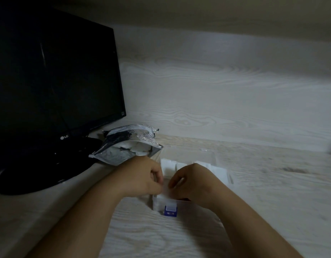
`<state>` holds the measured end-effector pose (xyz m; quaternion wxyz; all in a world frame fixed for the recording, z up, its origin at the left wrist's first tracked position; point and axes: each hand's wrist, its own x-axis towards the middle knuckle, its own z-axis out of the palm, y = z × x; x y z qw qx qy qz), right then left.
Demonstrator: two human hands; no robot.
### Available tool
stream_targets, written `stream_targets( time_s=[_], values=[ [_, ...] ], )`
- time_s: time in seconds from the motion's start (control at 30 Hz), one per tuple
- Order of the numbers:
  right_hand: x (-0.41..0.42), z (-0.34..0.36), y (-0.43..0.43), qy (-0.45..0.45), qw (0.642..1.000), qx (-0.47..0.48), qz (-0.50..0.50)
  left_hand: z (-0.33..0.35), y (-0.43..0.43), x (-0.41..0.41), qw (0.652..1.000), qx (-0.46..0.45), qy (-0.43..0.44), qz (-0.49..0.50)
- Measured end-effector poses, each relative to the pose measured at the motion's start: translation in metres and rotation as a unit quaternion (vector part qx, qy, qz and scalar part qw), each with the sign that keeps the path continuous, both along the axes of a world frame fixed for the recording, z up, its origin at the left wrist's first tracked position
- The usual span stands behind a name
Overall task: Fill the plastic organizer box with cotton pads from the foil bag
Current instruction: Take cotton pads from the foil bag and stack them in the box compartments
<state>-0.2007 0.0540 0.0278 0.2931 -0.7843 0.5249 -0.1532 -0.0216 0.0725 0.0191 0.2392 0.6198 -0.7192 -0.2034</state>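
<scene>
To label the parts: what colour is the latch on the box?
The latch is dark blue, seen best in the head view.

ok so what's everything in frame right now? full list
monitor: one, black, left rear of desk, screen dark
bag: one, silver foil, open, lying by the monitor base, behind the left hand
pads: several, white, in the bag mouth; more in the box compartments
box: one, clear, open on the desk under the hands
latch: one, blue, on the box's near edge
desk: one, pale wood grain
left hand: over the box, fingers curled, pinching one pad
right hand: over the box, fingers curled, pinching the same pad from the other side
</scene>
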Motion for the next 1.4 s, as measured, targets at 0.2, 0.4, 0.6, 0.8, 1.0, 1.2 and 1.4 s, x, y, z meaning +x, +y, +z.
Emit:
stream_targets(
  time_s=[0.2,0.4,0.6,0.8,1.0,1.2,1.4],
  values=[
    [0.002,-0.003,-0.002,0.027,0.999,-0.025,0.007,0.004,0.004,-0.005,0.995,-0.012,-0.1,0.024],
    [0.003,-0.006,-0.002,0.035,0.999,-0.027,0.027,0.004,0.002,-0.01,0.991,-0.011,-0.131,0.005],
    [-0.002,-0.002,-0.004,0.028,0.998,-0.046,0.022,0.0,-0.004,0.003,0.999,0.011,0.028,-0.021],
    [-0.005,0.0,-0.006,0.012,0.995,-0.097,-0.001,-0.008,-0.025,0.018,0.974,-0.122,0.092,0.17],
    [-0.006,0.0,-0.008,-0.012,0.992,-0.12,-0.019,-0.025,-0.038,0.05,0.962,-0.093,-0.06,0.251],
    [-0.005,0.0,-0.008,-0.033,0.991,-0.125,-0.026,-0.031,-0.039,0.05,0.972,-0.068,-0.077,0.213],
    [-0.005,-0.001,-0.007,-0.039,0.991,-0.126,-0.029,-0.037,-0.04,0.048,0.981,-0.028,-0.073,0.18]
  ],
)
